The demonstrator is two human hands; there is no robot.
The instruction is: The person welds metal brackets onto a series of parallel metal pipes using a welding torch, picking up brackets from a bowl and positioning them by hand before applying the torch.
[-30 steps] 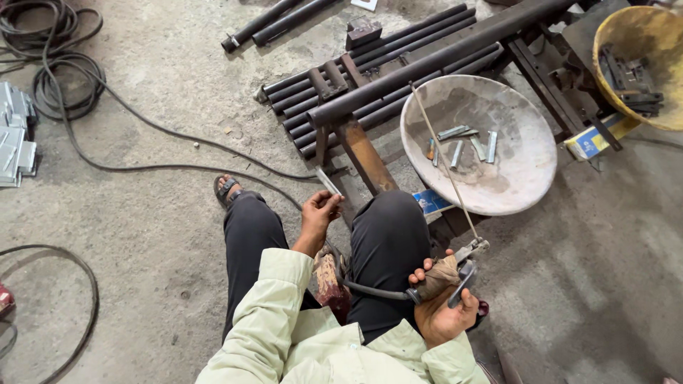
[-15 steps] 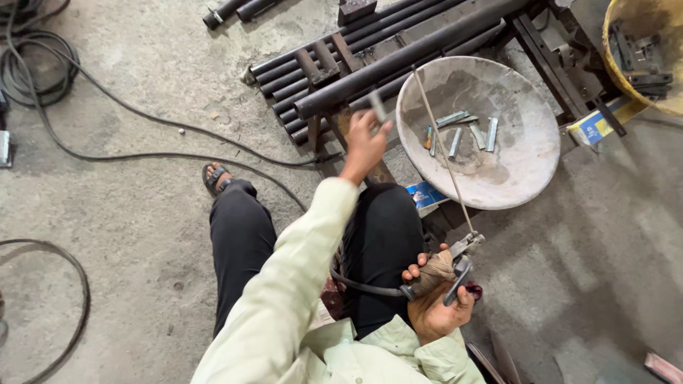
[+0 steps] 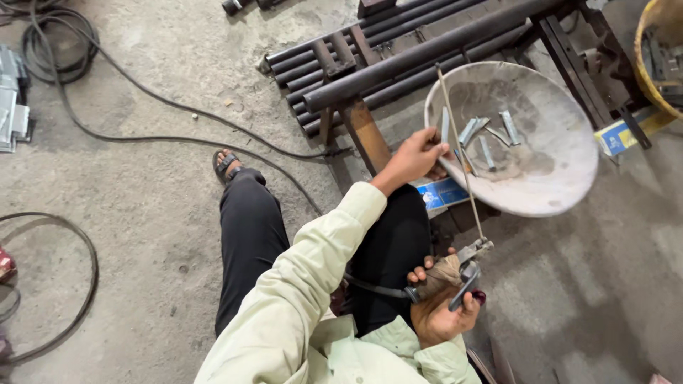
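The person sits on the concrete floor. The right hand is closed tight around the handle of a welding rod holder, low down by the knee. A long thin welding rod sticks out of the holder's clamp and points up, crossing over the near edge of the metal bowl. The left hand reaches out to the near left edge of the bowl. Its fingers pinch a small flat metal piece and hold it upright, just over the bowl's rim. More small metal pieces lie inside the bowl, near its middle. Dark steel pipes lie side by side on the floor behind the bowl. A black cable runs over the floor on the left.
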